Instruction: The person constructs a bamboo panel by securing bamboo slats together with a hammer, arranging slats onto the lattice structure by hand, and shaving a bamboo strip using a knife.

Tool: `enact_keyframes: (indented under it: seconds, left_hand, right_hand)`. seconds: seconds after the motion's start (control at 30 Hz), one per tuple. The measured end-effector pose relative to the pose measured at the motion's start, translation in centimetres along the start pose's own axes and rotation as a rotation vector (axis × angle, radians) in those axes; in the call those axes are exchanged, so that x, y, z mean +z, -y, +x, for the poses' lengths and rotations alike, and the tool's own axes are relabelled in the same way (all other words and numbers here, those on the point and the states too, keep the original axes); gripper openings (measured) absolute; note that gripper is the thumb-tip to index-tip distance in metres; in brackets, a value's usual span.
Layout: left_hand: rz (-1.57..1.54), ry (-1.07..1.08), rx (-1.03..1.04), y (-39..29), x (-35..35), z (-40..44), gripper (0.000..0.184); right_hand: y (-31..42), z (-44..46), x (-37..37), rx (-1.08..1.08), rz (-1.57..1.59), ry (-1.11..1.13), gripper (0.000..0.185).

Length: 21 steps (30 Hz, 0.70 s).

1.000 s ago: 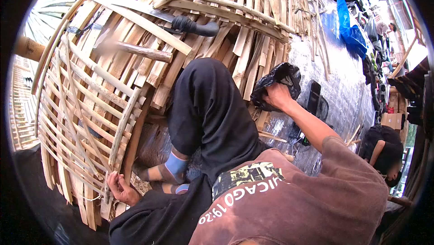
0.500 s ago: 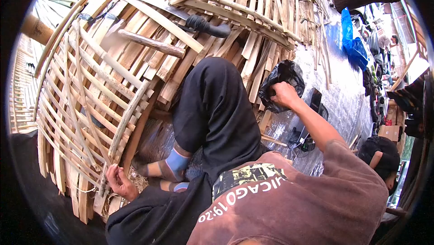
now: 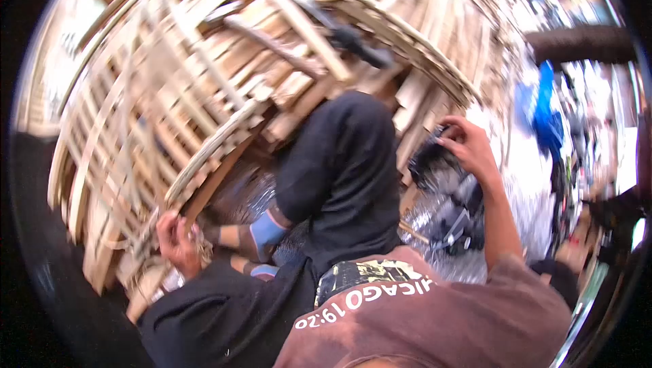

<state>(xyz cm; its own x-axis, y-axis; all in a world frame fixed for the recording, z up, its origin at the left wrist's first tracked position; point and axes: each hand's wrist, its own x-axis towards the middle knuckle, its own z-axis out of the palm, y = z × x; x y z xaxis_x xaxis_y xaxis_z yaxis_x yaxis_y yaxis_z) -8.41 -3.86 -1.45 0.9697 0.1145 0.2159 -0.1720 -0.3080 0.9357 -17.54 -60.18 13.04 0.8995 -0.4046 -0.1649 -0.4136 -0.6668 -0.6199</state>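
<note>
1. My right hand (image 3: 472, 154) is at the mouth of the black bag (image 3: 429, 164), its fingers bent and curved toward the thumb; blur keeps me from telling whether they have hold of the bag or anything else.
2. The bag sits just left of that grip and partly under it, its mouth crumpled.
3. My left hand (image 3: 178, 242) is half curled, close by the lower end of the lattice (image 3: 207, 156); I can't tell if its fingers pinch anything.
4. Between the two grips is a bent knee (image 3: 363, 137) in black cloth; a striped sock (image 3: 269, 231) is right of the left hand.
5. Beyond both grips, on the wood, the knife (image 3: 356, 43) and a wooden handle (image 3: 272, 45) lie near each other.
6. Right of the right hand is a blue sheet (image 3: 547, 113).
</note>
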Motion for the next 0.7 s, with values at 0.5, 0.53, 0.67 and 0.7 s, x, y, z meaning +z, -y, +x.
enact_keyframes:
  seconds: [0.5,0.53,0.67,0.7]
  left_hand:
    - [0.340,-0.386,0.113,-2.1,-2.9,-0.2,0.023]
    - [0.345,-0.404,0.102,-1.7,-3.4,-0.1,0.023]
    - [0.376,-0.393,0.127,-1.3,-3.6,0.4,0.024]
    - [0.374,-0.389,0.148,-1.3,-3.3,0.6,0.025]
  right_hand:
    - [27.4,3.9,33.7,-0.862,0.519,0.573,0.011]
    - [28.2,4.1,35.2,-0.939,0.495,0.548,0.011]
    - [29.9,3.8,38.2,-1.094,0.459,0.535,0.010]
    - [30.1,3.6,38.7,-1.125,0.461,0.525,0.009]
